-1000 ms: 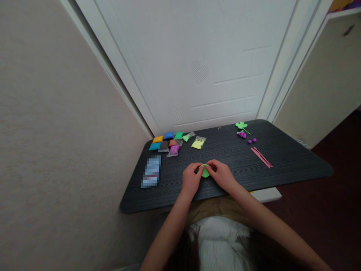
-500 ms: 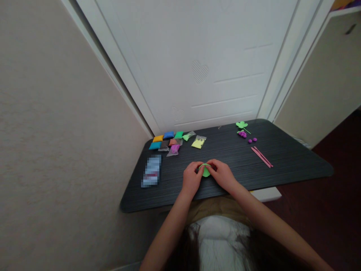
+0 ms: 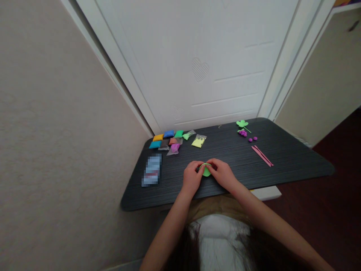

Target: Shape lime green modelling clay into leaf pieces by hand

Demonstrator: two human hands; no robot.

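Note:
Between my two hands is a thin, flat piece of light green modelling clay (image 3: 207,172), near the front of the dark table (image 3: 225,162). My left hand (image 3: 192,175) pinches its left and upper edge with thumb and fingers. From the other side, my right hand (image 3: 222,173) grips the same piece, the two thumbs nearly meeting over it. The fingertips cover part of its upper edge. Far off to the right lie a green clay leaf shape with a stem (image 3: 241,124), a cluster of purple clay balls (image 3: 243,133) and two loose purple balls (image 3: 250,140).
Several coloured clay packets (image 3: 169,134) lie at the back left, with a yellow packet (image 3: 199,141) beside them. A blurred phone-like object (image 3: 152,170) is at the left. Pink modelling tools (image 3: 261,156) lie on the right. Behind the table stands a white door (image 3: 225,56).
Both hands stay on the green clay with barely any movement. The whole view has shifted very slightly.

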